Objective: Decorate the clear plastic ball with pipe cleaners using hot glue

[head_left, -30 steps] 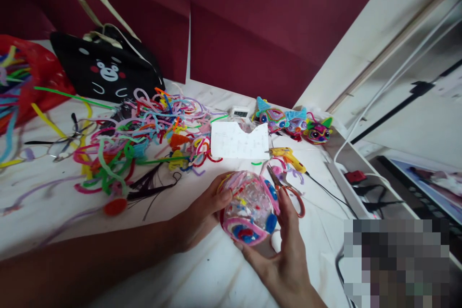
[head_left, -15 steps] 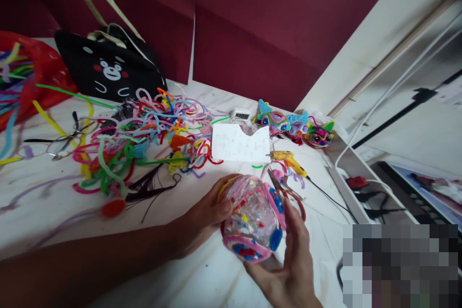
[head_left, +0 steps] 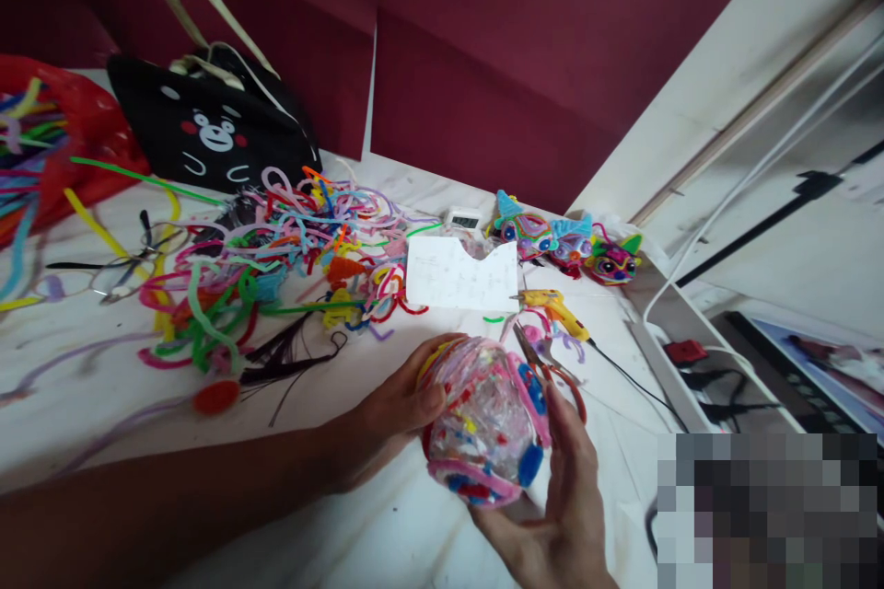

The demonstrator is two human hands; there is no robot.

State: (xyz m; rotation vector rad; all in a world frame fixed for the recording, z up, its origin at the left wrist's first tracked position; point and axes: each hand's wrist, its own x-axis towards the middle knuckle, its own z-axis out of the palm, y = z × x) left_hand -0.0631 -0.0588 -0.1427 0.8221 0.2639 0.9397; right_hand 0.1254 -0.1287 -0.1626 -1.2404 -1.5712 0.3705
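Observation:
Between my hands is a round craft ball (head_left: 487,428), clear and shiny at its centre, with pink, blue, red and yellow pipe-cleaner trim round its sides. My left hand (head_left: 401,405) grips it from the left, thumb on top. My right hand (head_left: 563,488) holds its right side and underside, with the fingers partly hidden. Just beyond the ball lie scissors (head_left: 570,386) with orange handles, partly covered by my right fingers. A yellow glue gun (head_left: 559,311) rests beside a white sheet of card (head_left: 459,274).
Tangled pipe cleaners (head_left: 310,248) cover the left of the white table, near eyeglasses (head_left: 114,276), a red bag (head_left: 83,143) and a black tote bag (head_left: 214,133). Several finished pipe-cleaner figures (head_left: 570,244) stand at the back right. A power strip (head_left: 691,354) lies right.
The ball stays in both hands and sits very slightly lower and to the right in view. Nothing else has visibly changed.

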